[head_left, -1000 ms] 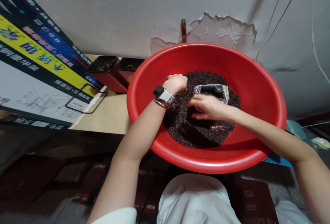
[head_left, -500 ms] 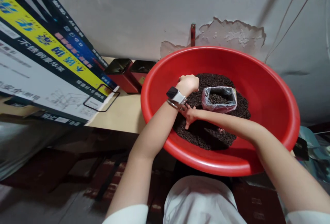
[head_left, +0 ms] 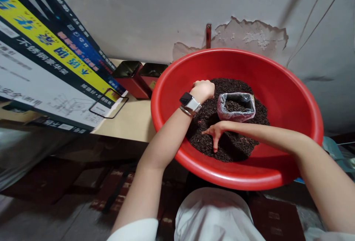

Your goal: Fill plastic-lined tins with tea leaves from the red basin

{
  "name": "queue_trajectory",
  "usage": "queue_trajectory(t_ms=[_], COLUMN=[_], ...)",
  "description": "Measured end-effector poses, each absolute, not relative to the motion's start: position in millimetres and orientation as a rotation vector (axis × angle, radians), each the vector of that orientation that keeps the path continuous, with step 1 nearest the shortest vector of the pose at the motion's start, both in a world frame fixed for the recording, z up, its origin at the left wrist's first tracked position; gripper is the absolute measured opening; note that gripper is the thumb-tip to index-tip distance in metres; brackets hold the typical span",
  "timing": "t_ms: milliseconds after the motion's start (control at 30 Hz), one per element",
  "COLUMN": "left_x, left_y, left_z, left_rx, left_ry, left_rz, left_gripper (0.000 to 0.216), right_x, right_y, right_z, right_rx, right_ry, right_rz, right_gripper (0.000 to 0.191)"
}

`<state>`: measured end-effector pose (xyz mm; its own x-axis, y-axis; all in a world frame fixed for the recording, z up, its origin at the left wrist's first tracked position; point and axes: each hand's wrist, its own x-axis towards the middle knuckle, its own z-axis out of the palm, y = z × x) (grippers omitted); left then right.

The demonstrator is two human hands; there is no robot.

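Observation:
A big red basin holds a heap of dark loose tea leaves. In the leaves stands a small box lined with a clear plastic bag, partly filled with the same leaves. My left hand, with a white watch at the wrist, is closed in a fist over the leaves just left of the box; what it grips is hidden. My right hand reaches across in front of the box, fingers spread and pointing down into the leaves.
Two dark red tins with open tops stand on a pale tabletop left of the basin. A large printed cardboard box leans at far left. A cracked grey wall is behind. My white-clad lap sits under the basin.
My right hand let go of the lined box, swept left toward my left wrist, then moved down to the front of the heap with fingers spread. The left fist stayed put.

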<state>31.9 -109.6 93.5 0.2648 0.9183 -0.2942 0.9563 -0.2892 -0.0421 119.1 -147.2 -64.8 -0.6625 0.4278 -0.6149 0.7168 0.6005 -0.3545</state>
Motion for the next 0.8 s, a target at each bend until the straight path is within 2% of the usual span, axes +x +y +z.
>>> queue_trajectory(t_ms=[100,333,533,667,800], left_x=[33,34,31,31,32], left_y=[-108,-110,-106,-102,-103], left_z=[92,93,92,88,87], left_rx=[2.365,2.369,2.359,2.352,2.345], left_ry=[1.781,1.784,1.809,1.801,1.807], left_rz=[-0.403,-0.394,-0.415,-0.434,-0.43], left_gripper=[0.048,0.049,0.051,0.049,0.05], right_x=[135,162,177,191,209], right_y=[-160,-178,-179,-165,-139], right_z=[-49,-17,41,69,69], right_rx=[0.857,0.987,1.113,1.292,1.685], right_ry=[2.172,2.305,2.69,2.92,3.081], right_rz=[-0.866,-0.831,-1.025,-1.079,-1.18], right_gripper=[0.117,0.1,0.068,0.055,0.052])
